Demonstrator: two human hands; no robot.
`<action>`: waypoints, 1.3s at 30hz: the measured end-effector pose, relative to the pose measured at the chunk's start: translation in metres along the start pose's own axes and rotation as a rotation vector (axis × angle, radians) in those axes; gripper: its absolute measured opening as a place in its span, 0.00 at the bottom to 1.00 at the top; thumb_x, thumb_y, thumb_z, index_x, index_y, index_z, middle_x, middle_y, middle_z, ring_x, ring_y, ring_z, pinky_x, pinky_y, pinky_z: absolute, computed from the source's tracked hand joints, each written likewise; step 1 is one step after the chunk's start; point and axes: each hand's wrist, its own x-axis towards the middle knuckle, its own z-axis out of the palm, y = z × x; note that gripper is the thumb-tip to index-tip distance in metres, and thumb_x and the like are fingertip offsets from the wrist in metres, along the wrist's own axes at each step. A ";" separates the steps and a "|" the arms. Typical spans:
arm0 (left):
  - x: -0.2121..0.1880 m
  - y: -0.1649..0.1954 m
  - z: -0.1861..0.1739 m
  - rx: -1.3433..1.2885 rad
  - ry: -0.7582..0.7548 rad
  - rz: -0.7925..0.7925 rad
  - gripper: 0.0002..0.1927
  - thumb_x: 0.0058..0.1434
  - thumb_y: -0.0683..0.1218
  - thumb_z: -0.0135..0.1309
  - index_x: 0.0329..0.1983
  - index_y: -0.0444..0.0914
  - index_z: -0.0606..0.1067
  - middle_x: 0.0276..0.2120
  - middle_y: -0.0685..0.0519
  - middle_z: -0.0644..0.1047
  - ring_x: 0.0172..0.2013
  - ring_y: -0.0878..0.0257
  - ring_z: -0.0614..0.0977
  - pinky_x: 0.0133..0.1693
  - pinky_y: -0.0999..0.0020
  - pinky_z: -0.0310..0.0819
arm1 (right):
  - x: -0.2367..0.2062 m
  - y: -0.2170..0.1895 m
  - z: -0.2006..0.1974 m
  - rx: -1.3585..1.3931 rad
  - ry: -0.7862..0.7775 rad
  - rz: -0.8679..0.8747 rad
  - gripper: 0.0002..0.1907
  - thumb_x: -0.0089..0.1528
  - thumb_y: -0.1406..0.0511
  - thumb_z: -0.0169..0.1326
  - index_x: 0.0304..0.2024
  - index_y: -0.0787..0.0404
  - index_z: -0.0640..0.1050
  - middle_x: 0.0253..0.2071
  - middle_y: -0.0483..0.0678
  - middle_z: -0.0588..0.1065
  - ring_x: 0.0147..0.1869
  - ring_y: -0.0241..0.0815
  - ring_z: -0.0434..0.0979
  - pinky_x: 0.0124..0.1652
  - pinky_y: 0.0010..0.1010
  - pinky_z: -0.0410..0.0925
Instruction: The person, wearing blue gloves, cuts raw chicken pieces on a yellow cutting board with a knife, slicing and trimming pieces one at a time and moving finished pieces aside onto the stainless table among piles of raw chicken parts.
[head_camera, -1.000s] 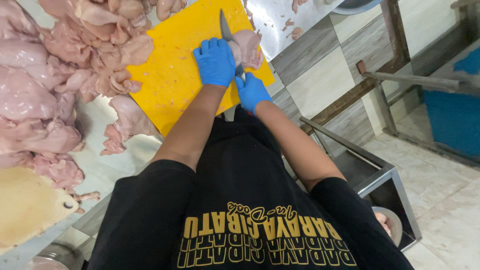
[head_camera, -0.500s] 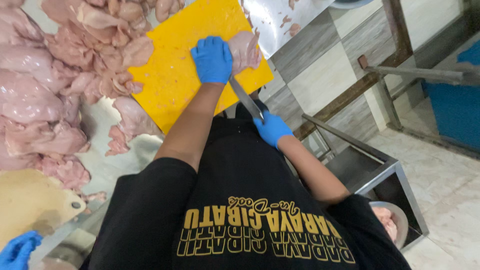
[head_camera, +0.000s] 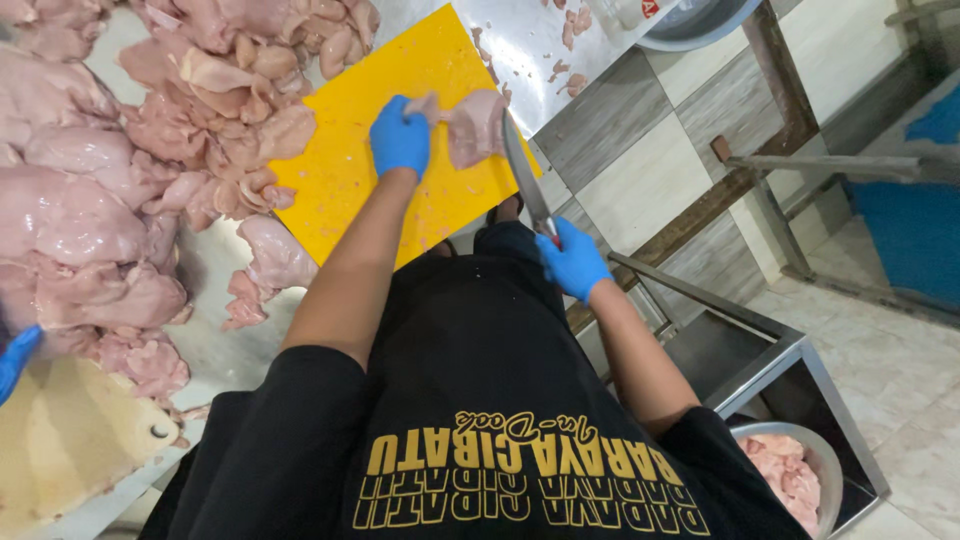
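Note:
My left hand (head_camera: 400, 135), in a blue glove, presses on a raw chicken piece (head_camera: 476, 126) at the near right corner of the yellow cutting board (head_camera: 340, 185). My right hand (head_camera: 572, 258), also gloved in blue, grips the handle of a knife (head_camera: 524, 172) off the board's edge, close to my body. The blade points up toward the chicken piece, its tip right beside the meat's right side.
A big heap of raw chicken (head_camera: 120, 190) covers the steel table (head_camera: 520, 45) left of the board. A co-worker's blue-gloved hand (head_camera: 14, 360) shows at the left edge above a pale cutting board (head_camera: 60, 445). A metal bowl with chicken (head_camera: 790, 470) sits low at the right.
My right hand drew the knife back off the board toward my body, then lifted the blade beside the chicken piece. My left hand stayed on the meat. A co-worker's gloved hand came in at the left.

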 end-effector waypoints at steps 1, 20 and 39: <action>0.003 0.001 -0.003 -0.066 -0.051 -0.070 0.10 0.60 0.46 0.51 0.35 0.35 0.76 0.33 0.40 0.80 0.35 0.44 0.80 0.37 0.54 0.74 | 0.000 -0.007 0.008 0.014 -0.009 -0.029 0.13 0.66 0.58 0.53 0.45 0.60 0.72 0.24 0.47 0.73 0.23 0.37 0.72 0.25 0.33 0.68; -0.017 -0.029 -0.057 -0.206 -0.376 -0.405 0.18 0.66 0.55 0.53 0.36 0.35 0.79 0.29 0.49 0.79 0.28 0.61 0.82 0.30 0.63 0.77 | 0.079 -0.040 0.069 -0.537 0.091 -0.325 0.18 0.67 0.55 0.50 0.47 0.65 0.70 0.41 0.69 0.77 0.47 0.72 0.76 0.45 0.58 0.68; -0.081 -0.063 -0.062 -0.118 -0.092 0.006 0.18 0.77 0.52 0.52 0.43 0.30 0.76 0.32 0.40 0.77 0.33 0.56 0.79 0.39 0.59 0.76 | 0.081 -0.020 0.106 -0.685 -0.141 -0.212 0.21 0.66 0.57 0.47 0.55 0.66 0.66 0.47 0.71 0.76 0.52 0.71 0.76 0.49 0.58 0.68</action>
